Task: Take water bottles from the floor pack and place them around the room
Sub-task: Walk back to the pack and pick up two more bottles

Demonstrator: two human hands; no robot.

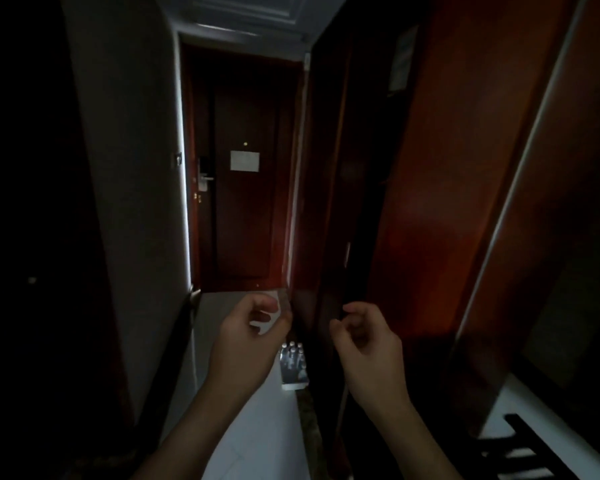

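Both bare forearms reach forward and up from the bottom of the view, side by side in a dim, narrow entry hall. The left hand (250, 327) is raised with its palm turned inward, fingers loosely curled and the thumb near the fingertips; something pale shows between them, but the light is too poor to tell whether it grips anything. The right hand (364, 336) sits level with it and a little apart, fingers likewise half-curled toward the palm, close to the edge of a dark wooden panel (329, 202), though contact cannot be made out. Below and between the two wrists, the pack of water bottles (293, 367) stands on the pale tiled floor (257, 427), set against the foot of the wooden panel, with white caps showing in rows at its top. The hall runs straight ahead to a dark closed door (245, 202) bearing a pale notice (245, 161) and a metal handle (203, 176). A light wall (129, 168) closes in the left side and reddish wood cabinetry (465, 168) the right, leaving a slim strip of open floor between.
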